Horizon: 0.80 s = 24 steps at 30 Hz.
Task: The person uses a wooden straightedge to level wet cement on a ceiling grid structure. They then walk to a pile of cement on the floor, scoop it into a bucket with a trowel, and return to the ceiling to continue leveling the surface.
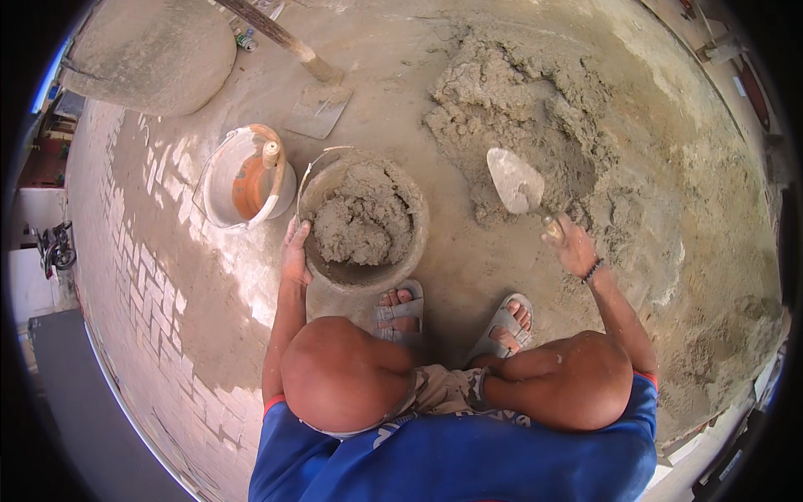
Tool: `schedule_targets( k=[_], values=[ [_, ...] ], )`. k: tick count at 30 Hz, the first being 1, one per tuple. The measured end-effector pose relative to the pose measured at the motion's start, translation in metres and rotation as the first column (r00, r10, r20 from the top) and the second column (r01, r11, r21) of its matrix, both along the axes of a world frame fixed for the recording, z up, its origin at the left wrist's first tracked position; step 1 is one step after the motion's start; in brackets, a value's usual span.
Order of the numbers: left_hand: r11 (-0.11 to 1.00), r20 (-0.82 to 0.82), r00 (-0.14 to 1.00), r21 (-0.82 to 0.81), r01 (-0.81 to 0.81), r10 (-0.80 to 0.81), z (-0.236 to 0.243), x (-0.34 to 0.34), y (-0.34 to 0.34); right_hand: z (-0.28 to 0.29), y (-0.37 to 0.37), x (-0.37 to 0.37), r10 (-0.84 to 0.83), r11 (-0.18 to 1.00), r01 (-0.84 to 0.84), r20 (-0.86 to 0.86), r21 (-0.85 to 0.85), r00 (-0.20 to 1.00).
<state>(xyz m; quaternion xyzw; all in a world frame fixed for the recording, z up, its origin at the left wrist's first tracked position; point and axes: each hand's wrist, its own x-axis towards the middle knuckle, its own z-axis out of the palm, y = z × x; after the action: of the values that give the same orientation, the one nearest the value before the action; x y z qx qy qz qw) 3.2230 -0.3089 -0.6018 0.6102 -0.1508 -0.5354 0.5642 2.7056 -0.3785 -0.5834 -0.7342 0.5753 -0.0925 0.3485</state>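
A bucket [421, 243] with wet grey mortar [361, 213] heaped inside stands in front of my feet, its wire handle leaning up at the left. My left hand [295, 253] is against the bucket's left side, gripping its wall near the rim. In my right hand [573, 247] is a pointing trowel, closed around its wooden handle. The trowel's blade [516, 181] points up and left, over the near edge of a large mortar pile [519, 109] on the ground. A little mortar film coats the blade.
Left of the mortar bucket stands a pale bucket [216, 197] with a tool handle leaning in it. Beyond lies a long-handled shovel [320, 109], beside a big rounded grey container [155, 54]. Brick paving [159, 309] runs along the left.
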Motion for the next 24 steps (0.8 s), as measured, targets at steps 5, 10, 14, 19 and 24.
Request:
schedule_targets(
  k=[5, 10, 14, 19, 24],
  values=[
    [0.999, 0.038, 0.998, 0.022, -0.048, 0.048, 0.002, -0.004, -0.001, -0.071, 0.079, -0.037, 0.281, 0.906, -0.255, -0.028, 0.338, 0.959],
    [0.999, 0.194, 0.981, 0.037, -0.01, 0.002, 0.0, -0.001, -0.001, -0.113, 0.012, -0.013, 0.154, 0.96, -0.155, 0.019, 0.233, 0.988],
    [1.0, 0.479, 0.878, 0.004, -0.031, 0.025, 0.005, -0.007, 0.001, -0.113, -0.047, 0.003, 0.149, 0.969, -0.126, -0.098, 0.212, 0.984],
    [0.994, 0.81, 0.581, -0.105, 0.009, 0.08, 0.013, -0.028, 0.005, -0.114, -0.083, 0.044, -0.062, 0.983, 0.087, -0.155, 0.161, 0.986],
    [0.989, 0.871, 0.489, -0.118, 0.093, 0.058, 0.031, -0.042, -0.002, -0.118, -0.088, 0.062, -0.152, 0.984, 0.165, -0.172, 0.063, 0.973]
  ],
)
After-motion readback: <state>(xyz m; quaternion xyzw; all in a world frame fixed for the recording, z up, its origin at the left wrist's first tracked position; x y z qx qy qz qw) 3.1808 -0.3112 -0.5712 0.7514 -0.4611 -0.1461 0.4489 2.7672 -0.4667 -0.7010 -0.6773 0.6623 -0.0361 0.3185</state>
